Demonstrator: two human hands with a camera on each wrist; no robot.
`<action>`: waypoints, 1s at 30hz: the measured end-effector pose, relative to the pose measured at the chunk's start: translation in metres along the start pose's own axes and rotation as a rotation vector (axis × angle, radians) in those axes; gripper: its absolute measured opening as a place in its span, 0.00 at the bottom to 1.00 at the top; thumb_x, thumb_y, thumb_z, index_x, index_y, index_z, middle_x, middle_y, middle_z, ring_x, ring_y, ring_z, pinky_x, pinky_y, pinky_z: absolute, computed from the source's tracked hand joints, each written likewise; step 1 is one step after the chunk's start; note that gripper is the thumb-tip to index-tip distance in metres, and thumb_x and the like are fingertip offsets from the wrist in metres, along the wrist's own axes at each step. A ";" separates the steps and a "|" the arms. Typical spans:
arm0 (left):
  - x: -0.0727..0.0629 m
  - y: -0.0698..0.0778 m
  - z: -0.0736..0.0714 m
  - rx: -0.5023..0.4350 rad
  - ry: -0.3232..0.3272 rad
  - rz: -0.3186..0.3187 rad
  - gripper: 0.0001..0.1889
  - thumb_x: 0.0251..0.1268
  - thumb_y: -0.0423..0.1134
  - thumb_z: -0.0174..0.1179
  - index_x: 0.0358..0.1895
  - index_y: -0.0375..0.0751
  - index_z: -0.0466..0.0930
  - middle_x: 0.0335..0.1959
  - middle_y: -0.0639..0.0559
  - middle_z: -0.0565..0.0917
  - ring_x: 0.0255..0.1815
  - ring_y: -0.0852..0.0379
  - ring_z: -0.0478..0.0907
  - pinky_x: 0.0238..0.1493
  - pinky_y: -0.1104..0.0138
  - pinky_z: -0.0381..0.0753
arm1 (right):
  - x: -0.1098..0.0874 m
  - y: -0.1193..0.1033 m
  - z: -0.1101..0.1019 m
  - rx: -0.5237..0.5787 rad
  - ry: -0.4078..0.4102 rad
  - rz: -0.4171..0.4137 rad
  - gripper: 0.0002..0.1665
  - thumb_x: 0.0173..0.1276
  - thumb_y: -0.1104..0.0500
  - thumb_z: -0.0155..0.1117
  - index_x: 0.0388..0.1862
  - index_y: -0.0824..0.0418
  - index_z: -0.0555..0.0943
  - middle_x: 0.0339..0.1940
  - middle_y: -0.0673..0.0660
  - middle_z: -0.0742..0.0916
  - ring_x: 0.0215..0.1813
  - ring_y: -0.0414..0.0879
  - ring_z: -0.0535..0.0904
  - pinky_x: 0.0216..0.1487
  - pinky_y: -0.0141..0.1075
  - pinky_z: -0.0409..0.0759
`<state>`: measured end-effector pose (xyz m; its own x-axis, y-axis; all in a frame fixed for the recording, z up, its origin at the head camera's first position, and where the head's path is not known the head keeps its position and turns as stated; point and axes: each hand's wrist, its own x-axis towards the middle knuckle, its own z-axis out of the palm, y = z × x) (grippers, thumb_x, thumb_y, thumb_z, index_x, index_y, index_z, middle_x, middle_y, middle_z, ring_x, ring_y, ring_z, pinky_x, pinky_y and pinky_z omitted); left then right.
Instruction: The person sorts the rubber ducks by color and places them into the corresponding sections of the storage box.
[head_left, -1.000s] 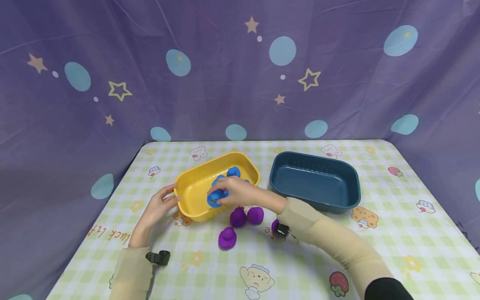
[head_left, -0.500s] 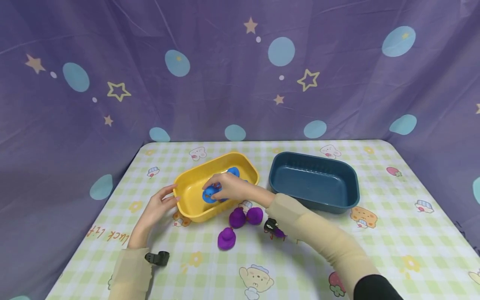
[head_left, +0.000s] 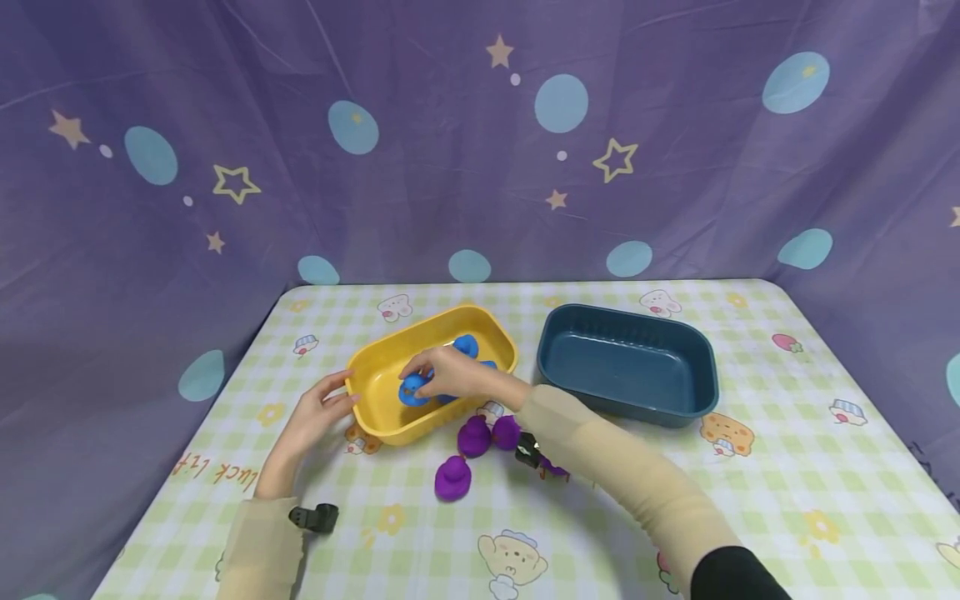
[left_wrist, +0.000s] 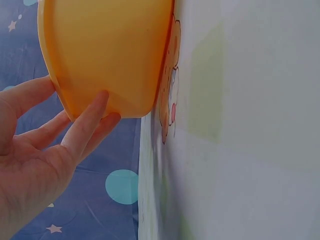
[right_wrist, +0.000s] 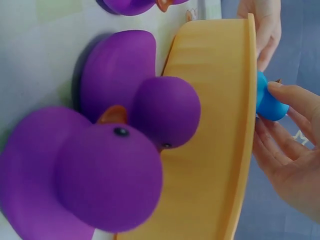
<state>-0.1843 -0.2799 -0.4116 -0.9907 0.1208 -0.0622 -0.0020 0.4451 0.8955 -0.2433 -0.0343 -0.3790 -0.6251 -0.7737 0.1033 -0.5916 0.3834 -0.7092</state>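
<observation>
My right hand (head_left: 450, 372) reaches into the yellow basin (head_left: 378, 396) and pinches a blue rubber duck (head_left: 413, 389) between thumb and fingers. In the right wrist view, the blue duck (right_wrist: 272, 109) shows just past the basin's rim, with the fingers around it. More blue ducks (head_left: 467, 345) lie in the basin's right half, partly hidden by this hand. At the basin's left end, my left hand (head_left: 311, 417) rests its fingertips on the rim and outer wall. Its fingers are extended against the basin wall (left_wrist: 105, 55) in the left wrist view.
Several purple rubber ducks (head_left: 453, 479) lie on the checked tablecloth (head_left: 360, 567) before the basin, one partly behind the right wrist camera (head_left: 527, 450). Two purple ducks (right_wrist: 110, 175) loom close in the right wrist view. A dark teal basin (head_left: 630, 367) stands to the right.
My right hand has moved left inside the yellow basin, bringing the blue duck with it. More of the ducks on the right shows now. The left hand has stayed put.
</observation>
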 end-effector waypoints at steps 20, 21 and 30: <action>0.000 0.002 0.000 0.016 0.004 -0.009 0.30 0.62 0.42 0.54 0.65 0.34 0.55 0.62 0.32 0.59 0.58 0.40 0.65 0.47 0.73 0.73 | 0.017 0.013 0.013 0.006 -0.037 0.093 0.19 0.52 0.64 0.67 0.46 0.63 0.80 0.43 0.53 0.83 0.43 0.41 0.77 0.42 0.22 0.72; -0.001 0.003 0.000 0.017 0.004 -0.009 0.30 0.62 0.42 0.54 0.65 0.34 0.55 0.63 0.32 0.59 0.58 0.40 0.65 0.47 0.73 0.73 | 0.017 0.013 0.013 0.003 -0.036 0.099 0.19 0.52 0.64 0.67 0.46 0.63 0.80 0.43 0.53 0.84 0.43 0.41 0.77 0.41 0.22 0.72; -0.001 0.002 -0.001 0.015 0.003 0.005 0.30 0.62 0.41 0.53 0.65 0.34 0.55 0.62 0.32 0.59 0.58 0.39 0.65 0.45 0.75 0.73 | 0.022 0.019 0.016 -0.011 -0.032 0.125 0.19 0.51 0.64 0.68 0.44 0.62 0.81 0.42 0.52 0.84 0.44 0.41 0.77 0.42 0.22 0.72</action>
<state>-0.1839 -0.2797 -0.4097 -0.9911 0.1205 -0.0570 0.0046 0.4577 0.8891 -0.2603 -0.0524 -0.4011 -0.6781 -0.7349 -0.0079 -0.5153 0.4831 -0.7078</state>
